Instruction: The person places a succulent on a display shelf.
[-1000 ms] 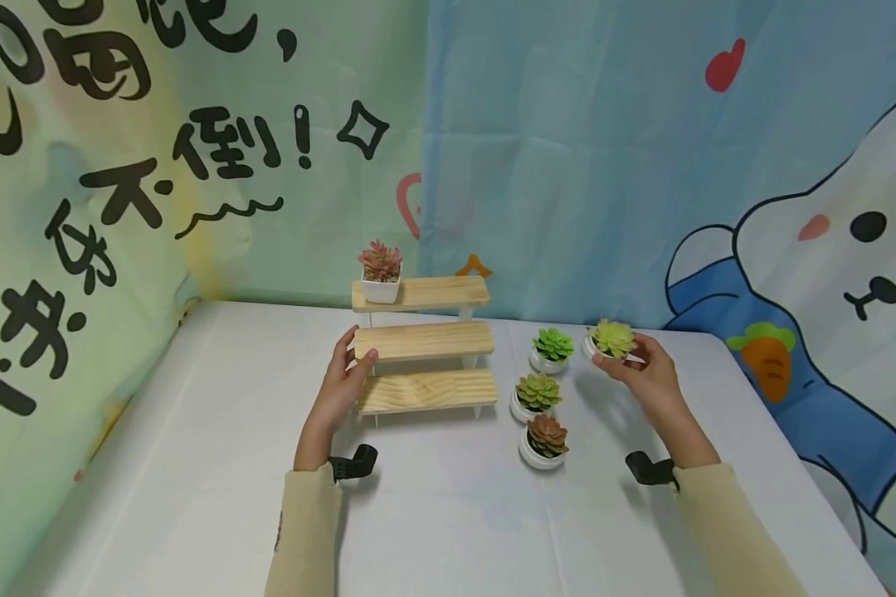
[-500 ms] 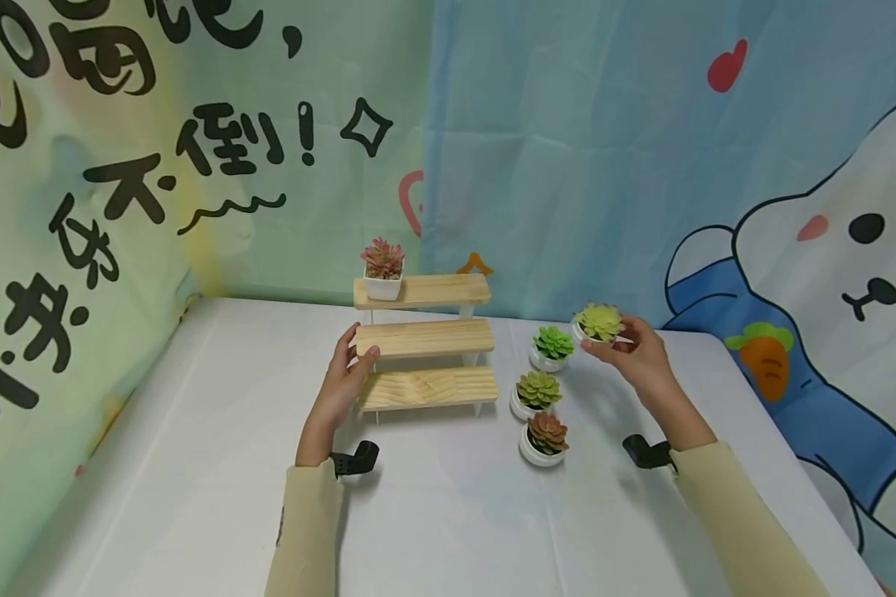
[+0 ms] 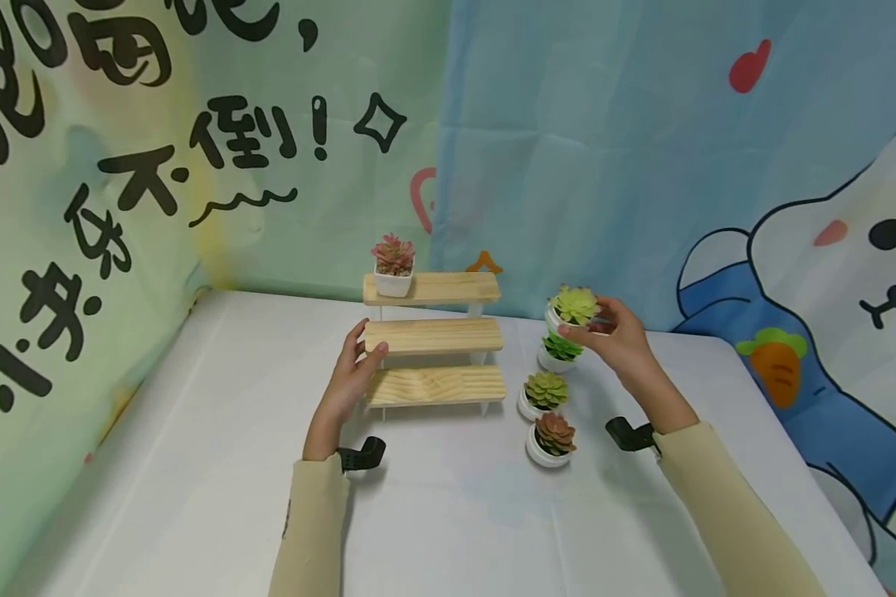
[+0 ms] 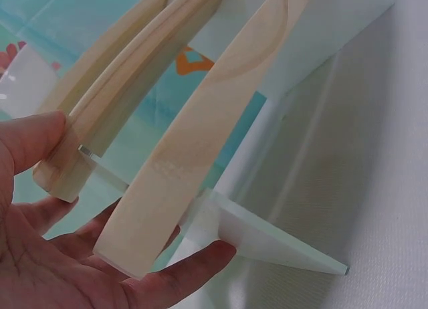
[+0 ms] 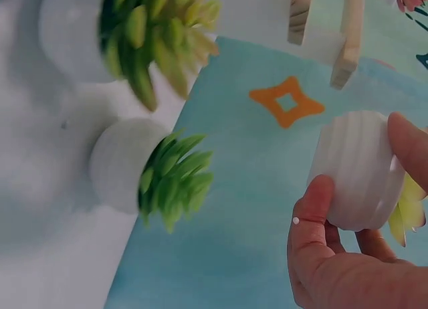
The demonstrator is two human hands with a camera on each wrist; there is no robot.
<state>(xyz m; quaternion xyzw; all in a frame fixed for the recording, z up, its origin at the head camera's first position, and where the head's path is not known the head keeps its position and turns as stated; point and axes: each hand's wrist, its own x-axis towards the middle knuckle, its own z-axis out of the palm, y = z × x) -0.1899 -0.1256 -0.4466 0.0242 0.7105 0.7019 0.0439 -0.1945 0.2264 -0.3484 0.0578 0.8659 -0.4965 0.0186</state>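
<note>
A wooden three-tier shelf stand (image 3: 433,336) with clear side panels stands on the table. My left hand (image 3: 348,383) grips the left end of its middle board (image 4: 127,81), thumb on top and fingers underneath in the left wrist view. My right hand (image 3: 621,338) pinches a potted yellow-green succulent (image 3: 575,307) by its white round pot (image 5: 358,172), lifted off the table. Directly below and partly hidden by it stands a bright green succulent (image 3: 562,347). Closer to me are an olive-green succulent (image 3: 546,390) and a reddish-brown one (image 3: 554,433).
A pink succulent in a square white pot (image 3: 393,267) sits at the left end of the top board. The white-covered table (image 3: 448,514) backs onto printed cloth, pale green (image 3: 328,240) on the left and blue (image 3: 605,191) on the right.
My right hand has carried the yellow-green succulent up and leftward, from beside the bright green one to above it. My left hand keeps its hold on the stand. The head view shifts slightly.
</note>
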